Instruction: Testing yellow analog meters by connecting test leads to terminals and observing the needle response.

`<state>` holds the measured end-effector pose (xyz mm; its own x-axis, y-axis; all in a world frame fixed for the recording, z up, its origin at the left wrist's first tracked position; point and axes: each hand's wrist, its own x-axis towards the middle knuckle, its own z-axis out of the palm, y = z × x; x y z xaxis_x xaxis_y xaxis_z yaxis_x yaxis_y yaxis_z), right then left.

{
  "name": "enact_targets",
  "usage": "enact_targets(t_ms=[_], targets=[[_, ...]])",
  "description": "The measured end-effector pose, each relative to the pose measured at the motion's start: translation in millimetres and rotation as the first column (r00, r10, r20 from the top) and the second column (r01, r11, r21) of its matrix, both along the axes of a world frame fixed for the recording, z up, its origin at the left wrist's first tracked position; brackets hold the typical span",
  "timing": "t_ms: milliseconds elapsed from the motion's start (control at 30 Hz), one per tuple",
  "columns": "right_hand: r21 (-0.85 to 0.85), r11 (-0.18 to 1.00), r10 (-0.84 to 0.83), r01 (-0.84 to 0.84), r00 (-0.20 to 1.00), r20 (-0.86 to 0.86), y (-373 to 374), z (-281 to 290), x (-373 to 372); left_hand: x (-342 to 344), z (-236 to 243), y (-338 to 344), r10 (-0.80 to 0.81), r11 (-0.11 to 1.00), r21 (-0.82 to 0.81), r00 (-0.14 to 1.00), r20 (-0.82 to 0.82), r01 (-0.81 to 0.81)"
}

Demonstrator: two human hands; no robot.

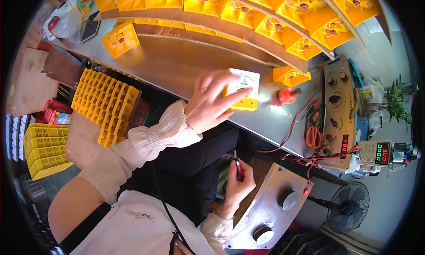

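Observation:
On the metal bench lies a small yellow panel meter (pixel 245 89) with a white dial face. My left hand (pixel 211 99) reaches over its left side with fingers stretched and apart, slightly blurred. One fingertip lies across the dial's lower middle; whether it presses there I cannot tell. Lower down, beside the bench's front edge, my right hand (pixel 239 186) is closed around a screwdriver (pixel 239 170) with a dark red handle, its thin shaft pointing up. Right of the meter stands a red, rounded object (pixel 287 95).
Curved wooden shelves (pixel 212 17) at the back hold several yellow meter housings. Stacked yellow housings (pixel 104 102) stand at left. Instruments (pixel 337 109), red-handled scissors (pixel 313 136) and red leads line the right side. A metal box with two knobs (pixel 274 206) sits below, near a fan (pixel 348 207).

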<state>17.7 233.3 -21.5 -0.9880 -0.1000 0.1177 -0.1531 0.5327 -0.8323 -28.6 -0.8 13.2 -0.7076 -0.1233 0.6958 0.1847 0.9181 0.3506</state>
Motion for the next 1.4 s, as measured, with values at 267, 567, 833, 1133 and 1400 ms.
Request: enact_targets(t_ms=[267, 567, 833, 1133, 1400], targets=[[-0.149, 0.988, -0.039, 0.035, 0.999, -0.030, -52, 40, -18, 4, -3, -15, -0.260, 0.942, 0.248, 0.959, 0.117, 0.225], [0.030, 0.984, 0.177, -0.177, 0.928, -0.329, -72, 37, -14, 27, -5, -6, -0.240, 0.950, 0.244, 0.958, 0.160, 0.197], [-0.004, 0.979, 0.201, -0.204, 0.966, -0.164, -57, 31, -21, 29, -8, -7, -0.222, 0.955, 0.232, 0.965, 0.139, 0.186], [-0.428, 0.904, 0.001, 0.002, 1.000, 0.008, -26, 23, -20, 32, -11, -8, -0.249, 0.953, 0.210, 0.958, 0.143, 0.217], [-0.006, 0.998, 0.066, -0.068, 0.984, -0.164, -32, 44, -37, 27, -9, -7, -0.297, 0.941, 0.218, 0.939, 0.174, 0.258]])
